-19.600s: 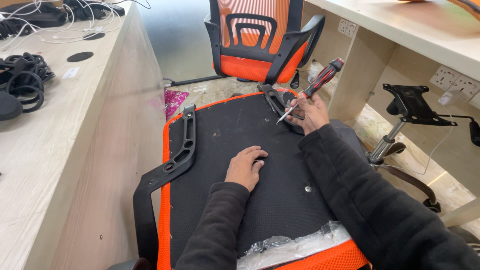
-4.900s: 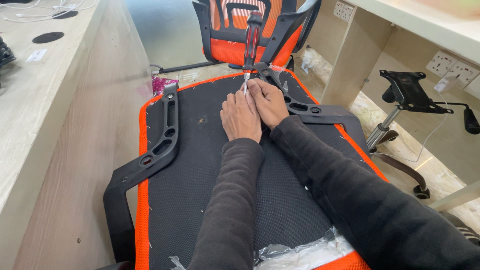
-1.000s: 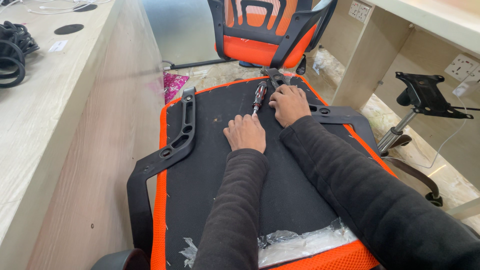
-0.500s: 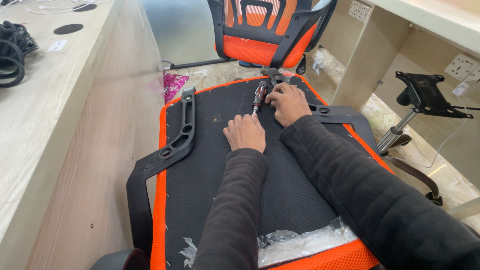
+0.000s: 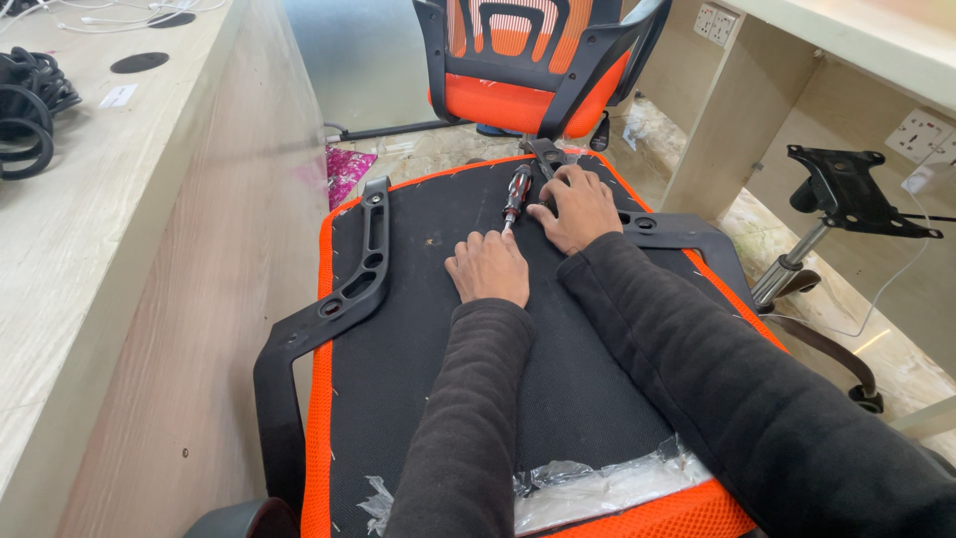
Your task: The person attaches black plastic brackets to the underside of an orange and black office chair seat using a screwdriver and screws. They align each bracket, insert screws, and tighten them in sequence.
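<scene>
Left hand [image 5: 490, 267] resting flat, fingers spread, on black underside of upturned seat [image 5: 418, 349]. Right hand [image 5: 576, 207] lying open at 1 o'clock, fingertips touching screwdriver [image 5: 516, 189] lying on seat. Armrest [image 5: 339, 289] lying at 9 o'clock.

Two hands [image 5: 490, 267], one screwdriver [image 5: 516, 192], two armrests [image 5: 339, 289].

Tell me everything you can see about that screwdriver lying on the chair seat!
The screwdriver has a dark handle with red parts and a thin metal shaft. It lies flat on the black underside of the upturned seat, handle pointing away, tip toward the person. The left hand rests palm down just by the tip, and the right hand lies beside the shaft; whether either touches it is unclear. Neither hand grips it.
</scene>
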